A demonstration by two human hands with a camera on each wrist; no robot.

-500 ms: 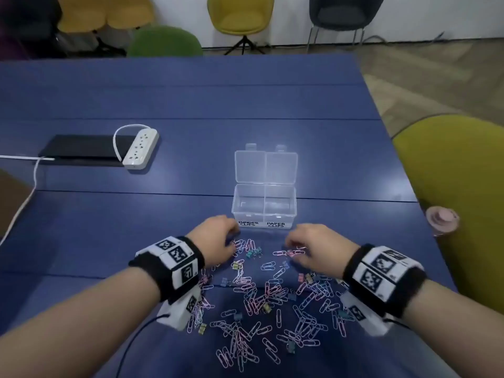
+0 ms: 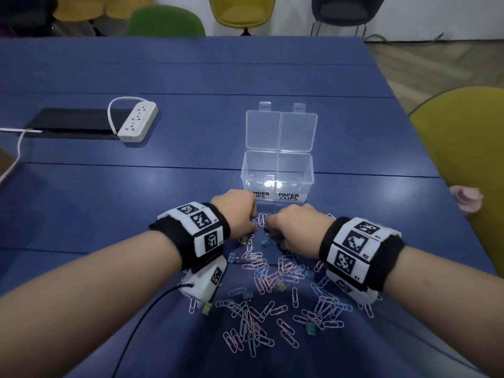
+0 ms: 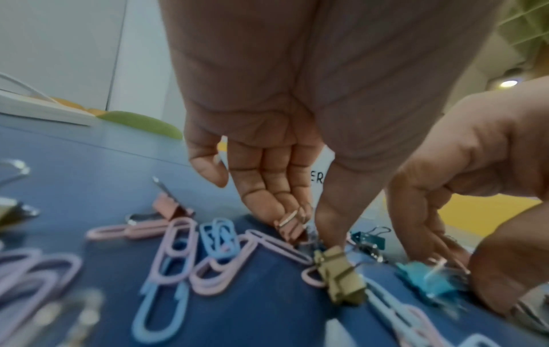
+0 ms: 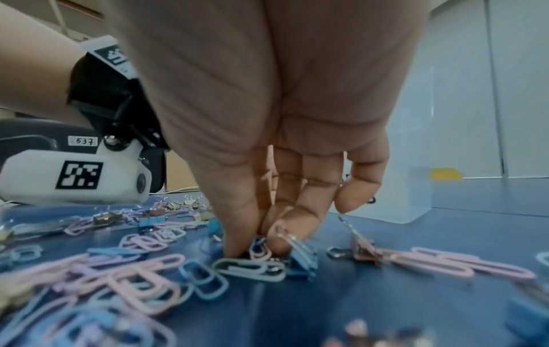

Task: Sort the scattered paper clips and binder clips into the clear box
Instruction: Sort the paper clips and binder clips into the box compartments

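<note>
Pink and blue paper clips (image 2: 261, 279) and small binder clips lie scattered on the blue table (image 2: 109, 203) in front of me. The clear box (image 2: 276, 170) stands just beyond them with its lid open, its compartments labelled BINDER CLIPS at left and PAPER CLIPS at right. My left hand (image 2: 237, 211) (image 3: 303, 230) pinches a pink binder clip (image 3: 289, 226) at the pile's far end. Close beside it, my right hand (image 2: 289, 227) (image 4: 258, 244) pinches down onto a blue binder clip (image 4: 303, 256) whose wire handle touches a fingertip.
A white power strip (image 2: 137, 121) and a black flat pad (image 2: 71, 124) lie at the far left, with a white cable (image 2: 16, 148). A yellow-green chair (image 2: 463, 170) stands at the right edge beside a pink object (image 2: 466, 199). More chairs line the far side.
My right hand has moved left, close to the left hand, at the pile's far end. Both hands now have their fingertips down on binder clips.
</note>
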